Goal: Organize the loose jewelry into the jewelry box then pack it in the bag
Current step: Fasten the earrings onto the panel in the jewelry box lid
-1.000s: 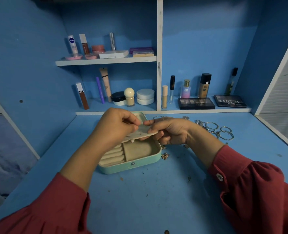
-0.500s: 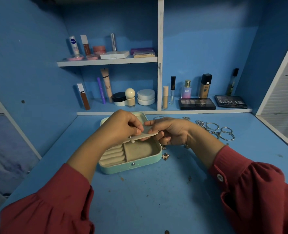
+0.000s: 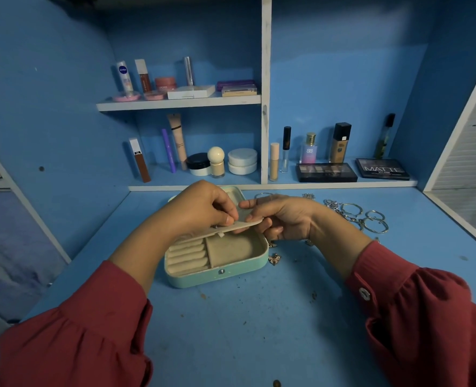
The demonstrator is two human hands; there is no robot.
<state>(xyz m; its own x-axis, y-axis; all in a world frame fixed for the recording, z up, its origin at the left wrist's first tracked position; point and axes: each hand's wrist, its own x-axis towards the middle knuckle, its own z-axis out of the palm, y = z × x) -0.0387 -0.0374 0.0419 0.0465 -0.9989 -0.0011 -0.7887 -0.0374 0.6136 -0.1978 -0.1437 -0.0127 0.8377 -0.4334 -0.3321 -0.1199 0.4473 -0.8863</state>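
Your left hand (image 3: 203, 208) is curled over the top of a beige inner flap (image 3: 245, 225) of the jewelry box (image 3: 217, 275), thumb and fingertips pinching it from above near its left half. Your right hand (image 3: 284, 216) holds the same flap from the right: thumb lying along the top edge, fingers curled beneath. Whether a small piece of jewelry is held between the fingertips cannot be told; a tiny dark stud shows at the flap's underside, just below the left thumb.

The box is mint green, open, standing on the blue table (image 3: 231, 331) directly in front of you. Its lid (image 3: 235, 195) lies back behind the hands. Inside the base: a row of beige ring rolls (image 3: 188, 255) on the left, an open compartment (image 3: 231, 248) on the right. The flap is held horizontal above the rear of the base.

Loose jewelry: a small sparkly charm (image 3: 274, 259) on the table, just beside the box's right front corner. A cluster of silver hoops and chain (image 3: 362, 216) lies farther right, apart from the box, behind your right wrist.

Both sleeves (image 3: 427, 317) are dark red. On the shelves behind: cosmetics, including two eyeshadow palettes (image 3: 326, 172) at lower right.
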